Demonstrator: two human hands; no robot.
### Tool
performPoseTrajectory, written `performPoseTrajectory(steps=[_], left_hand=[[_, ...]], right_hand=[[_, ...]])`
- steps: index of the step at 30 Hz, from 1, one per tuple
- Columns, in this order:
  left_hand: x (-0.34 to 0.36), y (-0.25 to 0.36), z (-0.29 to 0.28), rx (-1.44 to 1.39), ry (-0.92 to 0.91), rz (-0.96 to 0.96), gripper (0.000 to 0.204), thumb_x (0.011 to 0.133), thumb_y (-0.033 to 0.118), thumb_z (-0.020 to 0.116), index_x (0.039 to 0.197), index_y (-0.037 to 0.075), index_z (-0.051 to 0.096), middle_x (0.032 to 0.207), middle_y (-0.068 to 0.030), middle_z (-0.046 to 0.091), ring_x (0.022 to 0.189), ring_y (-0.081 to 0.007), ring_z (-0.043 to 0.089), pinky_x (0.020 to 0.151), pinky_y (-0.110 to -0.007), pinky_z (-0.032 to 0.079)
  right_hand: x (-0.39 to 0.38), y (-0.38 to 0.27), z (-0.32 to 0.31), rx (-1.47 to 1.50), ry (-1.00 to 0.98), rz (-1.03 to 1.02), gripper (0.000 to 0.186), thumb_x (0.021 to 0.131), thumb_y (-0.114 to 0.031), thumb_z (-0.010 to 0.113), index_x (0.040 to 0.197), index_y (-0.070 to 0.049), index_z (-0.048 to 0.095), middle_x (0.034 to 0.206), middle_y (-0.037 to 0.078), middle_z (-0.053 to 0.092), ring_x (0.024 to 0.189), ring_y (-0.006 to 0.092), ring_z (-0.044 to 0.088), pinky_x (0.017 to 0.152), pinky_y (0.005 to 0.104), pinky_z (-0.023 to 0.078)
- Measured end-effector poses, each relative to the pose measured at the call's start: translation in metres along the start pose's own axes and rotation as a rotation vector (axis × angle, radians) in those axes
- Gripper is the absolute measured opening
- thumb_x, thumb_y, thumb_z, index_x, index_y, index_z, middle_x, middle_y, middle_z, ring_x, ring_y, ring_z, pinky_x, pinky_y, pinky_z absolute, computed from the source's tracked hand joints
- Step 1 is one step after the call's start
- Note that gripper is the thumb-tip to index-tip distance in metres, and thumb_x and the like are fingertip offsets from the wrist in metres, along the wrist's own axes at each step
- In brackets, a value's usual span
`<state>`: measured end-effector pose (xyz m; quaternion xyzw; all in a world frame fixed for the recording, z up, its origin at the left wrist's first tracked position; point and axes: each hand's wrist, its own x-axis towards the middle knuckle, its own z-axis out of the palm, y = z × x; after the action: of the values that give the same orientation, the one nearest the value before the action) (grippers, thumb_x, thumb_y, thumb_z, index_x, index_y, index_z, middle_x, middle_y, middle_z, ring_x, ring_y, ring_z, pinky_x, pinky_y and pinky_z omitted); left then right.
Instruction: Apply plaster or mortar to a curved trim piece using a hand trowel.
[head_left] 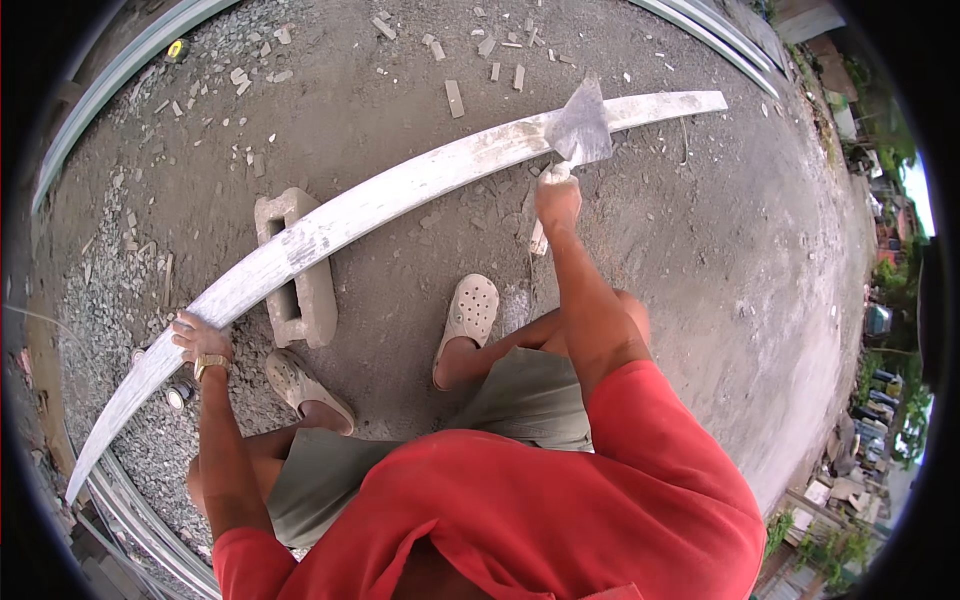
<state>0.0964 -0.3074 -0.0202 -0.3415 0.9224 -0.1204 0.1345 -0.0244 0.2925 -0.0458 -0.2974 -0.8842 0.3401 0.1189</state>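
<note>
A long, narrow board (400, 205) with worn white coating runs from the lower left to the upper right, bowed by the lens. It lies across a hollow concrete block (318, 300). On the board's near left part, my left hand (203, 338), with a watch (210, 362) at the wrist, grips it with fingers over the upper face. My right hand (558, 200) is closed around the pale handle of a hand tool with a flared, roughly triangular grey metal blade (582, 125). That blade overlaps the board's right part; whether it touches cannot be told. Its exact kind is unclear.
My feet in beige clogs (470, 310) stand near the block. A small round can (179, 396) sits beside the board at left. Broken pieces (455, 98) and gravel litter the ground. Long metal rails (110, 80) lie at the upper left; a yellow tape measure (177, 49) is beside them.
</note>
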Motion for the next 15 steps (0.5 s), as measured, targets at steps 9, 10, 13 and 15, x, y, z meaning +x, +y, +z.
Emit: performPoseTrajectory(steps=[9, 10, 13, 15], left_hand=[[0.001, 0.004, -0.007, -0.002, -0.044, -0.016, 0.112, 0.073, 0.036, 0.076, 0.146, 0.005, -0.003, 0.149, -0.0289, 0.006, 0.136, -0.0486, 0.016, 0.1, -0.063, 0.03], [0.0, 0.004, -0.007, 0.016, -0.04, -0.036, 0.112, 0.073, 0.036, 0.076, 0.146, 0.005, -0.003, 0.149, -0.0289, 0.006, 0.136, -0.0486, 0.016, 0.1, -0.063, 0.03], [0.0, 0.004, -0.005, -0.01, -0.014, -0.041, 0.114, 0.073, 0.036, 0.077, 0.146, 0.005, -0.004, 0.149, -0.029, 0.005, 0.136, -0.0489, 0.016, 0.1, -0.064, 0.03], [0.003, 0.006, -0.004, 0.0, -0.038, -0.052, 0.114, 0.072, 0.036, 0.077, 0.146, 0.005, -0.004, 0.15, -0.0288, 0.004, 0.136, -0.0491, 0.015, 0.099, -0.064, 0.03]], right_hand=[[0.009, 0.006, 0.019, -0.075, -0.056, 0.027, 0.037, 0.083, -0.033, 0.06, 0.09, 0.004, 0.06, 0.084, 0.024, 0.065, 0.084, 0.0411, 0.064, 0.074, 0.044, 0.05], [0.008, -0.008, 0.016, 0.037, 0.037, 0.102, 0.035, 0.083, -0.031, 0.06, 0.088, 0.004, 0.061, 0.081, 0.023, 0.066, 0.082, 0.041, 0.064, 0.072, 0.0434, 0.05], [-0.018, -0.021, 0.02, 0.021, -0.015, 0.024, 0.037, 0.082, -0.03, 0.06, 0.096, 0.004, 0.059, 0.092, 0.026, 0.064, 0.092, 0.0395, 0.062, 0.08, 0.0432, 0.048], [-0.021, -0.028, 0.011, -0.018, -0.189, 0.052, 0.039, 0.081, -0.03, 0.061, 0.099, 0.005, 0.058, 0.095, 0.028, 0.063, 0.096, 0.0394, 0.061, 0.083, 0.044, 0.047]])
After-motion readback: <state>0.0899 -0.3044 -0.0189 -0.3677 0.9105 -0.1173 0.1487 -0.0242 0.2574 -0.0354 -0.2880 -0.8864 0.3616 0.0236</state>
